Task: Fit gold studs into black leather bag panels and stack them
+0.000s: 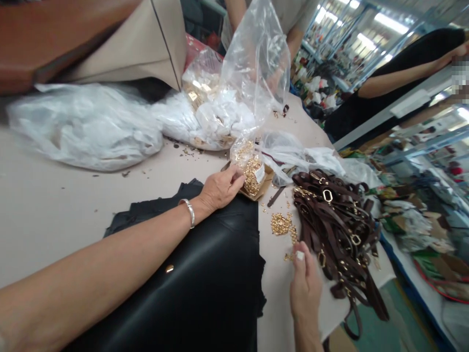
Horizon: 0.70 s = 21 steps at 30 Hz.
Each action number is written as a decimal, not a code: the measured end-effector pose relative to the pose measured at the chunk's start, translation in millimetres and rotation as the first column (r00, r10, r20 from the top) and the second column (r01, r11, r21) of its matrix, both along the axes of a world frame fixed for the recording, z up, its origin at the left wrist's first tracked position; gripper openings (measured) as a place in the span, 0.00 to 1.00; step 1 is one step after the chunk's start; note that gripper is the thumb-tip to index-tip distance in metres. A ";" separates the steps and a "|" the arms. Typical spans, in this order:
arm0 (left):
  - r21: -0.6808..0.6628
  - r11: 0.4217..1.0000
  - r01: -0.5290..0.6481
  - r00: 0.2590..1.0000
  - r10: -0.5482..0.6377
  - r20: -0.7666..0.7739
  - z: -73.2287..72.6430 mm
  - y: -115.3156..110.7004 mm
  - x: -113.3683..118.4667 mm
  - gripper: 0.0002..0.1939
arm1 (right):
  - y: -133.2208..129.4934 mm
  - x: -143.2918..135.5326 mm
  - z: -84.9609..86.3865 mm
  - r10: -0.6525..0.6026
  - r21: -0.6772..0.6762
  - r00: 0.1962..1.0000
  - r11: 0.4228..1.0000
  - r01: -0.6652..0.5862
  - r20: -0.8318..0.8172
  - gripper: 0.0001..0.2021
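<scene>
My left hand [222, 188], with a silver bracelet [189, 213] at its wrist, has its fingers closed at the left edge of a small clear bag of gold metal fittings [252, 177]. That bag sits in a shallow cardboard tray [268, 180]. Loose gold fittings [281, 224] lie in a small pile on the table. Just below them is my right hand [307, 281], thumb and fingers drawn together; whatever they hold is too small to make out. Under my left arm lies a stack of black sheet material [205, 274] with one gold piece [169, 268] on it.
Brown straps with gold buckles [335, 230] are heaped at the right. Large plastic bags [88, 127] stand along the back of the table [44, 205], beside a brown and beige piece [135, 44]. Across the table is a person's arm [236, 12]; another person's arm [403, 76] shows at right.
</scene>
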<state>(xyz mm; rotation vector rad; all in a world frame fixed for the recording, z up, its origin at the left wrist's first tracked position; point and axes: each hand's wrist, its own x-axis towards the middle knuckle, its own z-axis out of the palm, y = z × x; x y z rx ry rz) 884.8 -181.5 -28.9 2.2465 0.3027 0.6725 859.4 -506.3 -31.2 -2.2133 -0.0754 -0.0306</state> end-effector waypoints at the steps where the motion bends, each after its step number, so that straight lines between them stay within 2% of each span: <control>1: -0.001 1.000 -0.001 1.000 0.001 0.000 0.2 0.0 0.1 0.11 | -5.2 -15.2 -0.3 -0.018 -0.139 1.000 0.990 0.017 -0.006 0.31; 3: -0.001 1.000 -0.007 1.000 0.007 -0.002 0.6 0.0 0.0 0.11 | -13.4 -34.2 -3.5 -0.017 -0.298 1.000 0.954 0.011 -0.017 0.33; 5: 0.002 1.000 -0.016 1.000 0.016 -0.006 0.7 0.1 0.0 0.11 | -17.7 -37.0 -10.1 0.038 -0.361 0.999 0.932 -0.031 0.014 0.36; 10: 0.013 1.000 -0.022 1.000 0.023 -0.015 -1.8 0.3 1.1 0.12 | -15.4 -9.2 -28.0 0.134 -0.398 0.974 0.916 -0.051 0.184 0.38; 14: 0.017 1.000 -0.022 1.000 0.022 -0.016 -3.4 0.9 1.6 0.12 | -15.9 4.4 -32.4 0.274 -0.402 0.922 0.904 -0.149 0.274 0.25; 16: 0.018 1.000 -0.019 1.000 0.019 -0.021 -2.8 1.1 1.3 0.13 | -16.5 7.7 -30.4 0.308 -0.427 0.889 0.892 -0.146 0.340 0.20; 18: 0.017 1.000 -0.016 1.000 0.017 -0.025 -1.4 1.1 0.9 0.13 | -12.6 11.8 -25.4 0.281 -0.421 0.869 0.902 -0.095 0.406 0.19; 21: 0.016 1.000 -0.009 1.000 0.010 -0.025 0.8 1.1 0.7 0.14 | 5.5 21.0 -13.4 0.125 -0.356 0.911 0.934 0.026 0.393 0.25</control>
